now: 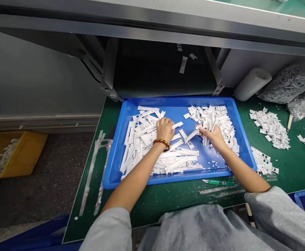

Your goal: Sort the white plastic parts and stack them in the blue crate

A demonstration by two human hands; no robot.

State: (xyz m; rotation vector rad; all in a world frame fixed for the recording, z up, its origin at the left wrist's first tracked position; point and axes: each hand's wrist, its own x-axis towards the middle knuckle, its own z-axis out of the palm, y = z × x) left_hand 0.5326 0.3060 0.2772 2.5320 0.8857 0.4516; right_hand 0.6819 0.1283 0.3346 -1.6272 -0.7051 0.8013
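A blue tray [178, 101] holds two heaps of white plastic parts. My left hand [165, 129], with a beaded bracelet at its wrist, rests over the heap of long white plastic strips [142, 146]. Its fingers are curled down around a white plastic strip [178, 125], whose end pokes out to the right; the fingertips are partly hidden. In the tray's right half, my right hand [213, 136] is closed on a bunch of white plastic parts [206, 128], and one long piece slants out to the left. Behind it lies a heap of shorter white parts [224, 122].
Beyond the tray is a dark conveyor belt [165, 76] with a few white pieces. A green-handled cutter [218, 182] lies at the tray's front edge. More white parts [272, 129], a plastic roll [253, 83] and filled bags [285, 85] stand right. A yellow bin [34, 150] is at left.
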